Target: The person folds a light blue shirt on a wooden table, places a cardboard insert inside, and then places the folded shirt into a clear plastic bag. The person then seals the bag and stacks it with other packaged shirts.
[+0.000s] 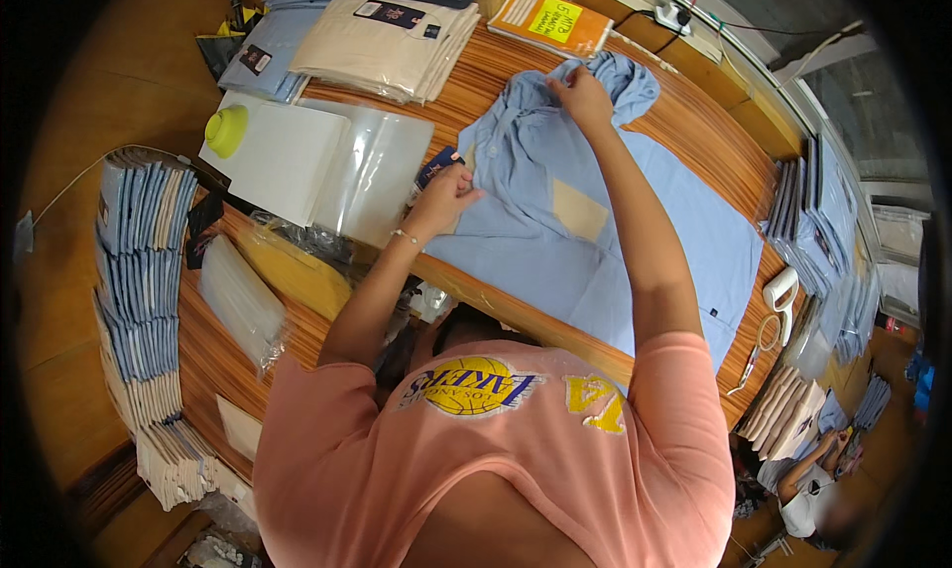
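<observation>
Folding a light blue shirt [595,231] laid flat on the striped wooden table [714,161], partway done by the look of it.

Left hand [443,196] pinches the shirt's left edge with fingers closed on the cloth, beside a dark tag [437,165]; right hand [583,97] grips the bunched collar end at the far side, fingers shut on fabric; a tan card insert [578,211] lies on the shirt's middle; the body is spread smooth, yet the sleeves and lower part seem unfolded, so most folding looks left; clear plastic bags [362,166] sit just left of the shirt, a stack of cream folded shirts [387,42] and an orange notebook [548,19] beyond it; scissors [762,342] rest near the right edge; packed shirts [139,270] crowd the left side; nothing lies on the shirt to block it.
</observation>
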The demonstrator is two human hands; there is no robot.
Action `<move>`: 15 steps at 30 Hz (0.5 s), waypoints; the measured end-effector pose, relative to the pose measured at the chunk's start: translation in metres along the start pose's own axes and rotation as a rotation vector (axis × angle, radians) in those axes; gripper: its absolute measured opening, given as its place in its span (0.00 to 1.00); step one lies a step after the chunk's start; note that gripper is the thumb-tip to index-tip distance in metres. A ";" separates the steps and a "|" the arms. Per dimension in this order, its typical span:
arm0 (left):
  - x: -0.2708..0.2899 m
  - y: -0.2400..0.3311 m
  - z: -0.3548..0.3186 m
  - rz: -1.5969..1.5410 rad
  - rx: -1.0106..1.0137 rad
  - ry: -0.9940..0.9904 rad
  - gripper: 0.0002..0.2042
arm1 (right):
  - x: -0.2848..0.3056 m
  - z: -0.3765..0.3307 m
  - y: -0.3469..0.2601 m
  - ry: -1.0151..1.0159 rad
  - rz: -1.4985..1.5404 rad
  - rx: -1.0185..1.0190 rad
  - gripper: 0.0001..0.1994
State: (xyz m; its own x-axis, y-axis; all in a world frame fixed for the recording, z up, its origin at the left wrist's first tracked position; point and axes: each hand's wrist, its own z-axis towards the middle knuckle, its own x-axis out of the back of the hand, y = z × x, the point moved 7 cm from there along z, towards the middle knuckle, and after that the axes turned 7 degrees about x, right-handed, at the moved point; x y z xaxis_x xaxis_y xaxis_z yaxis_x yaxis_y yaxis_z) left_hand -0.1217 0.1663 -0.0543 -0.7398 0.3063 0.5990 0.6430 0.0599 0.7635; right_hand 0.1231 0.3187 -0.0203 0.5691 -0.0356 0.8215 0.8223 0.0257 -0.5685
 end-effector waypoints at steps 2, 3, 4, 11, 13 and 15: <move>-0.009 -0.011 0.004 -0.084 -0.110 0.010 0.21 | -0.035 0.024 -0.001 -0.104 -0.233 0.064 0.18; -0.008 -0.011 -0.002 -0.062 -0.111 0.013 0.22 | -0.041 0.032 -0.009 -0.166 -0.201 0.111 0.17; -0.005 -0.010 -0.004 -0.039 -0.116 0.012 0.23 | -0.038 0.041 -0.012 -0.225 -0.169 0.152 0.16; 0.002 0.008 -0.012 0.068 -0.108 -0.027 0.26 | 0.079 0.081 0.036 0.120 0.017 0.169 0.10; -0.003 0.009 -0.006 0.154 -0.089 -0.060 0.25 | 0.092 0.074 0.053 0.165 0.179 0.136 0.08; -0.004 0.007 -0.005 0.230 -0.094 -0.037 0.24 | 0.109 0.058 0.049 0.167 0.344 0.156 0.06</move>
State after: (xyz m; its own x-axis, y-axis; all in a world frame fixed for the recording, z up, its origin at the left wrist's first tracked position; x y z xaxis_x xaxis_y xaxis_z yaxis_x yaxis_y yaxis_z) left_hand -0.1151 0.1610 -0.0503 -0.5671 0.3359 0.7520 0.7712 -0.1039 0.6280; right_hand 0.2253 0.3739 0.0436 0.8136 -0.1599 0.5590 0.5814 0.2154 -0.7846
